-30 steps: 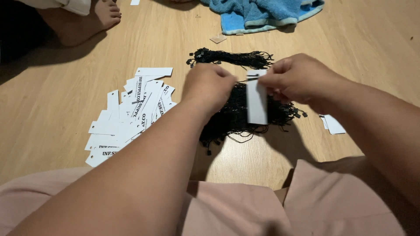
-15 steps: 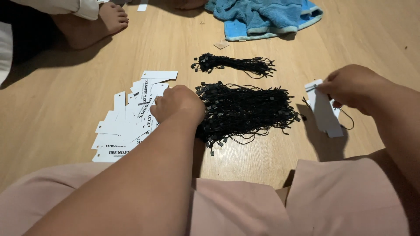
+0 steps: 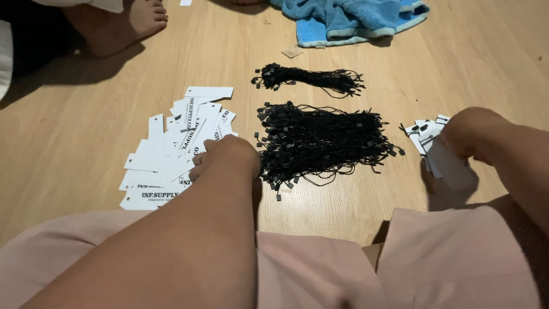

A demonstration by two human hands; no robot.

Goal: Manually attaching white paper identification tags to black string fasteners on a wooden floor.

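White paper tags (image 3: 171, 154) lie fanned on the wooden floor (image 3: 74, 114) at nine o'clock, and the left hand (image 3: 226, 160) rests on them, fingers curled onto the top ones. Black string loops (image 3: 320, 140) sit heaped at centre, a smaller bundle (image 3: 309, 77) at twelve. At three o'clock the right hand (image 3: 474, 134) pinches one white tag (image 3: 449, 166) over a small tag stack (image 3: 423, 130).

Home, floor-level work | wooden floor (image 3: 86, 120) — bare foot (image 3: 134, 23) upper left | blue towel (image 3: 354, 20) — top centre
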